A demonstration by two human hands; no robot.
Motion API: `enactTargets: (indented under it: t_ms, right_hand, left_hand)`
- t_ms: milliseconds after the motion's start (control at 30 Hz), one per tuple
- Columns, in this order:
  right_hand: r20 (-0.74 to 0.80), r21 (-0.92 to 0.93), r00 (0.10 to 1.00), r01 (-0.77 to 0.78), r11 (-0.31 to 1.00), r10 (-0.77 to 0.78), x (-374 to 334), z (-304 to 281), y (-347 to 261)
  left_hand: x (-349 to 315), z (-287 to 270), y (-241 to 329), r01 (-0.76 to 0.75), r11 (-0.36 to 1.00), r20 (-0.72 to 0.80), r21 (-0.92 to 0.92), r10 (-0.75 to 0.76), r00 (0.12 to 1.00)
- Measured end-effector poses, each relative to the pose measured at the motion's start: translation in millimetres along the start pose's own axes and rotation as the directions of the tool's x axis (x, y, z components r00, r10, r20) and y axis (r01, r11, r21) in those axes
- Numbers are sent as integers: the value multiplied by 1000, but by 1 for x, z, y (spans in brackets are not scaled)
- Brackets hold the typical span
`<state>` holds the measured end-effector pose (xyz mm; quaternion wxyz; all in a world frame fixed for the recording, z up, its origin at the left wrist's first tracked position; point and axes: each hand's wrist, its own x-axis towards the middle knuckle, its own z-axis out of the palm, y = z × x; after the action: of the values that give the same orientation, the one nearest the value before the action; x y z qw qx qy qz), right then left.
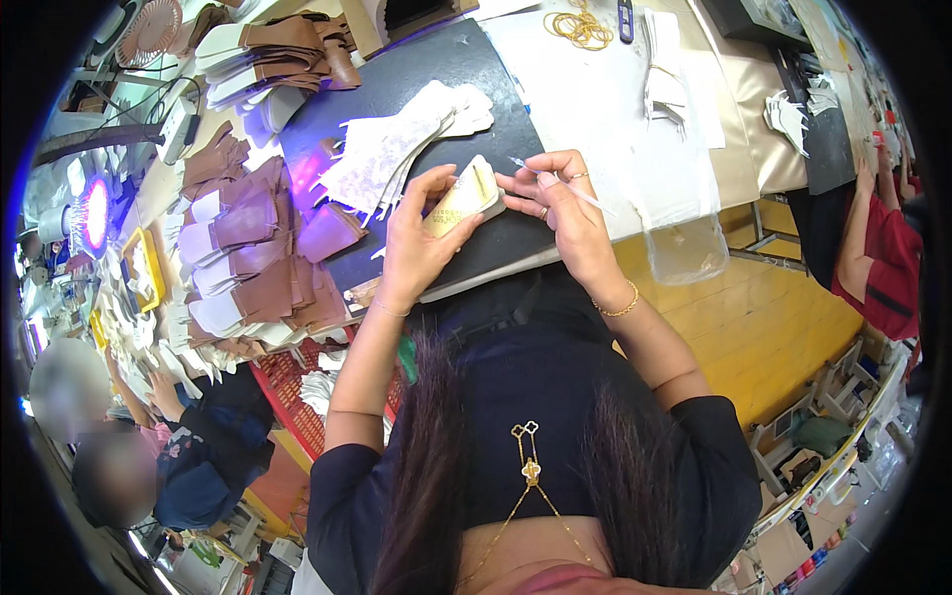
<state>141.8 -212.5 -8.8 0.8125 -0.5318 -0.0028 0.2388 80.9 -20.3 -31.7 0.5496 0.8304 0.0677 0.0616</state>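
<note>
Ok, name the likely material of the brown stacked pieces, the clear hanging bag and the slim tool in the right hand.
Brown stacked pieces: smooth leather or imitation, judging by the soft sheen and curl. Clear hanging bag: thin glossy plastic, wrinkled and see-through. Slim tool: perhaps plastic, from its pale, smooth-looking shaft.

Both forearms (662, 342) reach forward, the left grip (416, 241) curled, the right grip (568, 210) pinched just beside it.
</note>
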Motion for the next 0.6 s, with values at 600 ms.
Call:
enactTargets:
  t_ms: [600]
  right_hand:
    - [60, -299, 983, 186, 936, -176, -10, 2, -4]
  left_hand:
    - [-4, 6, -17, -116, 993, -80, -36, 113, 990]
